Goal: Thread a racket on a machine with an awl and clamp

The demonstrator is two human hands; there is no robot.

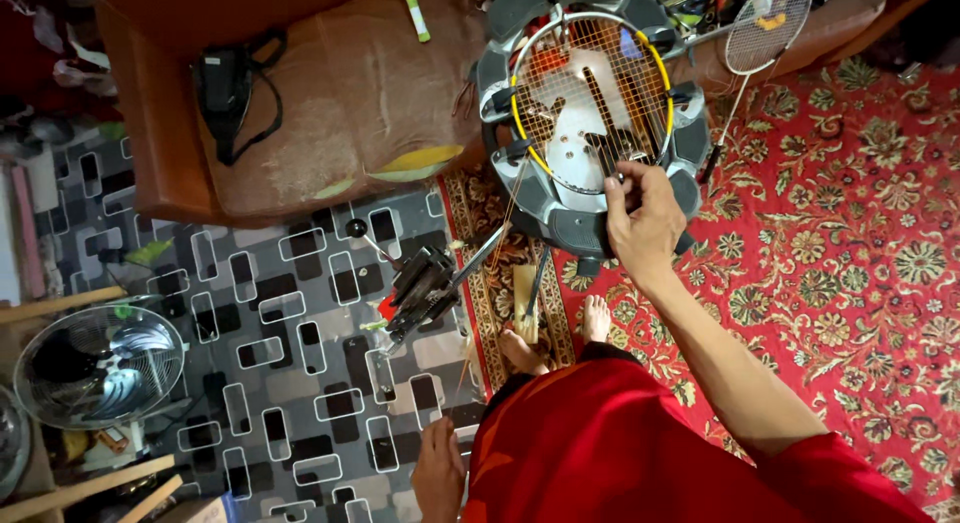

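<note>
Racket (pixel 590 93) with a yellow-and-black frame lies clamped flat on a round grey stringing machine (pixel 690 143), its head partly woven with orange string. The right hand (pixel 645 218) reaches to the lower edge of the racket head, its fingers pinched on the string and a dark clamp there; the grip is narrow, closed around what it holds, though the exact thing between the fingertips is too small to tell. The left hand (pixel 438 473) hangs low beside the person's red garment (pixel 620 453), fingers loosely curled; whether it holds a strand of string I cannot tell. A thin line of string runs down from the machine toward that hand.

Beside the machine's base sits a black tension head with a lever (pixel 425 283), over a grey-and-black patterned floor mat (pixel 270 323). The person's bare feet (pixel 560 338) stand at the edge of a red floral carpet (pixel 850 233). A second racket (pixel 765 28) with white strings leans near the machine's upper right. A brown cushioned seat (pixel 340 93) carries a black strapped pouch (pixel 225 83). A metal fan (pixel 100 363) lies at the lower left.
</note>
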